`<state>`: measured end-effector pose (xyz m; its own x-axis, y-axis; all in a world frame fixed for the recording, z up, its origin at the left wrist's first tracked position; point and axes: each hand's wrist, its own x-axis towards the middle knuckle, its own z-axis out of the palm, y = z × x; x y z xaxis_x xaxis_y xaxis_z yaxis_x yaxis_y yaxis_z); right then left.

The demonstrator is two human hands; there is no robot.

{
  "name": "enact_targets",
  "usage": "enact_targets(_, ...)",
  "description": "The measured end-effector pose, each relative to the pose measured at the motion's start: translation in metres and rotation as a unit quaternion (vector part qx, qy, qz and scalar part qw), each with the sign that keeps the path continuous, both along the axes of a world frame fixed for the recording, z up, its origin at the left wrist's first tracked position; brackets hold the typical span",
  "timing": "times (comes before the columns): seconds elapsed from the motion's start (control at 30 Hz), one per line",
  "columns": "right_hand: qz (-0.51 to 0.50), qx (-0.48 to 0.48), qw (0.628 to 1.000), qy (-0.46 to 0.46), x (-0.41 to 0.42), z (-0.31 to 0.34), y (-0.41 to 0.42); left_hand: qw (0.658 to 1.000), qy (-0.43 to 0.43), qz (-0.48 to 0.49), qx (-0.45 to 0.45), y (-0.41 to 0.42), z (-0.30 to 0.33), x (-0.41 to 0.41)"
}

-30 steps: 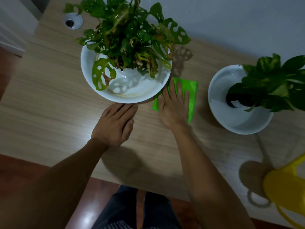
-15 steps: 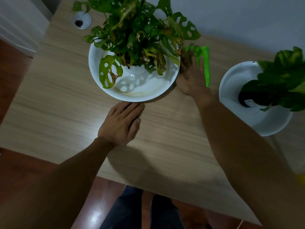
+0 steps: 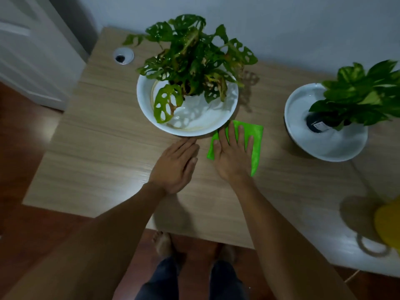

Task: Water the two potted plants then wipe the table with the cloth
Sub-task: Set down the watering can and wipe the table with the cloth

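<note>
A bright green cloth [image 3: 254, 137] lies flat on the wooden table [image 3: 104, 148], just right of the front rim of a white bowl [image 3: 145, 105]. That bowl holds a plant with holed leaves [image 3: 192, 59]. My right hand [image 3: 232, 156] presses palm-down on the cloth with fingers spread. My left hand [image 3: 175, 167] rests flat on the bare table beside it, fingertips near the bowl's rim, holding nothing. A second leafy plant [image 3: 363, 94] stands in another white bowl [image 3: 337, 146] at the right.
A yellow watering can [image 3: 388, 226] shows partly at the right edge, near the table's front. A round cable grommet [image 3: 123, 56] sits at the back left. A wall runs behind the table; a white door stands at the left. My legs are below the front edge.
My right hand has slid the cloth from the back, beside the large bowl, toward me to the bowl's front right. The left hand stays flat in place.
</note>
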<state>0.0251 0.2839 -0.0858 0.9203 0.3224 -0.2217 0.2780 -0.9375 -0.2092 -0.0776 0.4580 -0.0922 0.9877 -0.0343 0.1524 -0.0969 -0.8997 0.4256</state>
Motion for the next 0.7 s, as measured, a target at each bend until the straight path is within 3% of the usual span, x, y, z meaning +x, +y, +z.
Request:
enact_targets(0.1, -0.021, -0.001, 1.0, 0.003, -0.032, 0.0, 0.021, 1.0, -0.012, 0.015, 0.012, 0.033, 0.008, -0.023)
enact_targets(0.37, -0.062, 0.009, 0.998, 0.018, -0.097, 0.0, 0.097, 0.991, 0.062, 0.108, 0.055, 0.136, 0.012, -0.057)
enact_targets(0.7, -0.015, 0.03, 0.999, -0.027, -0.115, -0.005, 0.209, 0.976, 0.098, 0.188, 0.04, 0.207, 0.008, -0.058)
